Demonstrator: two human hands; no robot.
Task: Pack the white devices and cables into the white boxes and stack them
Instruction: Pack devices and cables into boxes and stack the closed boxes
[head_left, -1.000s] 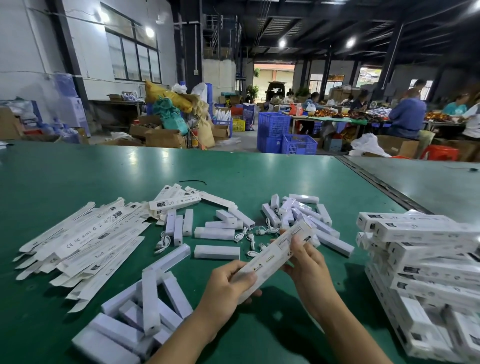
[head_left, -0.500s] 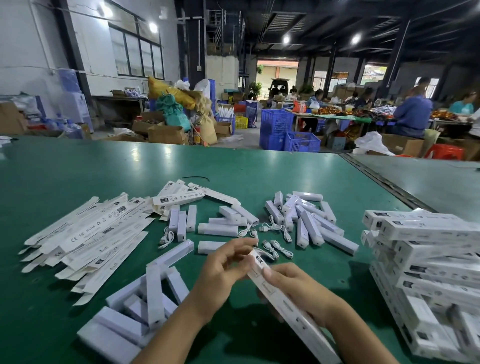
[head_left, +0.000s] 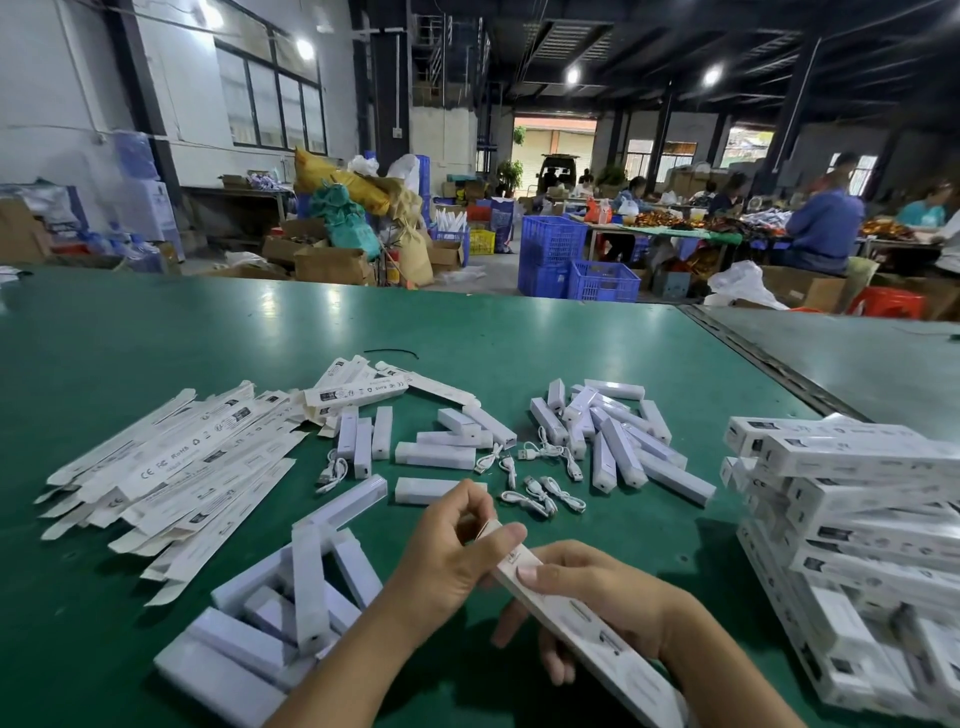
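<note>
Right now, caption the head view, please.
Left hand and right hand grip a long white box above the green table.

Left hand (head_left: 457, 551): at the far end of the white box (head_left: 623, 670); fingers curled, thumb laid along the top, pinching that end. Left forearm: bare, angled in left of the box.

Right hand (head_left: 602, 597): at the box's middle; thumb on top, fingers curled beneath, gripping. Right forearm: bare, right of the box.

One head-worn wide camera looks forward and down, close over the green table (head_left: 156, 338).
</note>
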